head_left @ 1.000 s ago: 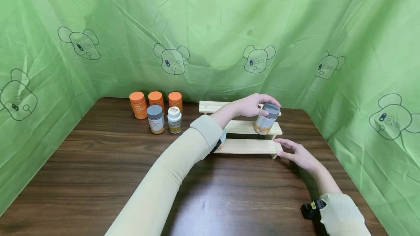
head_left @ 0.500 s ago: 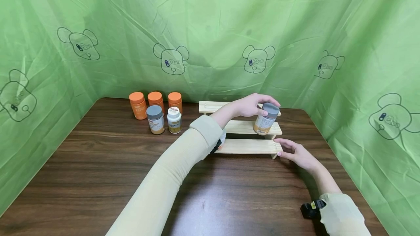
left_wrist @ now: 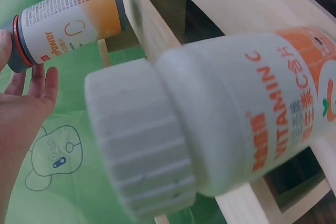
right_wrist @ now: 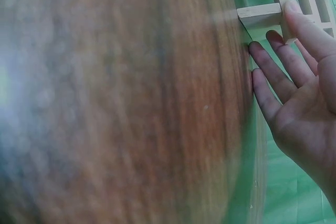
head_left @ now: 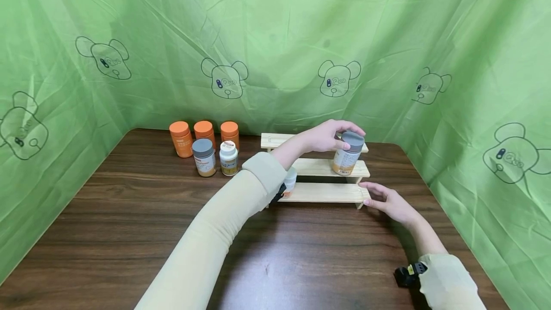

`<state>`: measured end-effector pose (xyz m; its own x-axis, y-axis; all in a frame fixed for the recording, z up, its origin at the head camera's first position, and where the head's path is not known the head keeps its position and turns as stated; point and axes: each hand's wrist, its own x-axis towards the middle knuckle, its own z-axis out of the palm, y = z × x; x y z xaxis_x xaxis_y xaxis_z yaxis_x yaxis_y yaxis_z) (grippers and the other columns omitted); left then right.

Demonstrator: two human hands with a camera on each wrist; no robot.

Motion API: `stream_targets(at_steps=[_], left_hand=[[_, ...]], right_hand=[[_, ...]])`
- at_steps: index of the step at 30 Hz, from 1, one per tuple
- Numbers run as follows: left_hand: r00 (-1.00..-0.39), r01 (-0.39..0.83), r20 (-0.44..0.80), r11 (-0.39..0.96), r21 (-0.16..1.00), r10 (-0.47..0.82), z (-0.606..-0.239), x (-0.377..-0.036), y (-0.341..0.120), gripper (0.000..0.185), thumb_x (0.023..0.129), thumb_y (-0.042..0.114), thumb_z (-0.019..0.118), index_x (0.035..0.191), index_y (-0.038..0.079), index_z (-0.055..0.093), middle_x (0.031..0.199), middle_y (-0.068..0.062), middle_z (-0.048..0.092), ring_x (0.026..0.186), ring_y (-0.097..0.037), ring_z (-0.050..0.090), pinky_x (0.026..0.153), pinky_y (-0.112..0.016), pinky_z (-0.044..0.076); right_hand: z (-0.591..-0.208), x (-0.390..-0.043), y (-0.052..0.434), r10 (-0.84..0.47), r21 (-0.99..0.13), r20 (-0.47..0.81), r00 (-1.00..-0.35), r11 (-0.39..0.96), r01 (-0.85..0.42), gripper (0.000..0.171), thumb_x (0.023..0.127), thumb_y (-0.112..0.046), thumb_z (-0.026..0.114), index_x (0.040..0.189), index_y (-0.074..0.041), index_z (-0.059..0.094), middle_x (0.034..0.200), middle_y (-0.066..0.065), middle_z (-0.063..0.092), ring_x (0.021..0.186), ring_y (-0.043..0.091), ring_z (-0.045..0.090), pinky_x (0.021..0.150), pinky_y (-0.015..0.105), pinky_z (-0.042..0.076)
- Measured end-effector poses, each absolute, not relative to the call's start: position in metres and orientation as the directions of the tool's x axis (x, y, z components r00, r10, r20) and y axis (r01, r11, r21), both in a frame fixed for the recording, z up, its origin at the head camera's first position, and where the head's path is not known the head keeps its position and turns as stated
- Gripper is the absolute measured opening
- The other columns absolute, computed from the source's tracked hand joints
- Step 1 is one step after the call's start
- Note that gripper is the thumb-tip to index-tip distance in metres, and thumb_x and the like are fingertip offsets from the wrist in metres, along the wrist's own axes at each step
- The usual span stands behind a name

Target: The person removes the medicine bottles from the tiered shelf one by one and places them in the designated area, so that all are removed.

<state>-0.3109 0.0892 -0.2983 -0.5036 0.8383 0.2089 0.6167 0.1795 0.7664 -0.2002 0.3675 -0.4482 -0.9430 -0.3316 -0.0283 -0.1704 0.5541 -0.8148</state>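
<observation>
A three-step wooden rack [head_left: 327,193] stands at the back right of the dark wooden table [head_left: 129,233]. My left hand [head_left: 340,137] grips the grey cap of a brown bottle with a white label [head_left: 346,159], which stands on the middle step near its right end. The left wrist view shows that bottle [left_wrist: 68,24] beyond my left hand [left_wrist: 26,103]. A white vitamin C bottle [head_left: 290,181] sits on the bottom step, partly hidden by my sleeve, and fills the left wrist view [left_wrist: 210,129]. My right hand [head_left: 379,197] touches the bottom step's right end with straight fingers [right_wrist: 283,61].
Three orange bottles [head_left: 204,130] stand in a row at the back left. In front of them are a grey-capped bottle [head_left: 203,157] and a white-capped bottle [head_left: 228,157]. Green cloth [head_left: 275,37] walls the table on three sides.
The grey-capped bottle has gone from tilted to more upright on the middle step. My left forearm lifted a little, uncovering the white bottle on the bottom step. The right hand stayed put.
</observation>
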Motion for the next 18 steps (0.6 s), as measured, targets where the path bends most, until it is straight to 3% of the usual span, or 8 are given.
stream_targets(at_steps=[18], left_hand=[[-0.623,0.581,0.198,0.278,0.765,0.756,-0.276,-0.295,0.059,0.042,0.085,0.014,0.070,0.126,0.016,0.059,0.128,-0.002,0.051,0.110,-0.012,0.050,0.089,-0.019,0.045]], right_hand=[[-0.450,-0.199,0.366,-0.326,-0.817,-0.023,-0.945,0.551,-0.171,0.051,0.090,-0.024,0.064,0.137,-0.013,0.048,0.134,0.014,0.053,0.113,-0.005,0.050,0.089,0.011,0.039]])
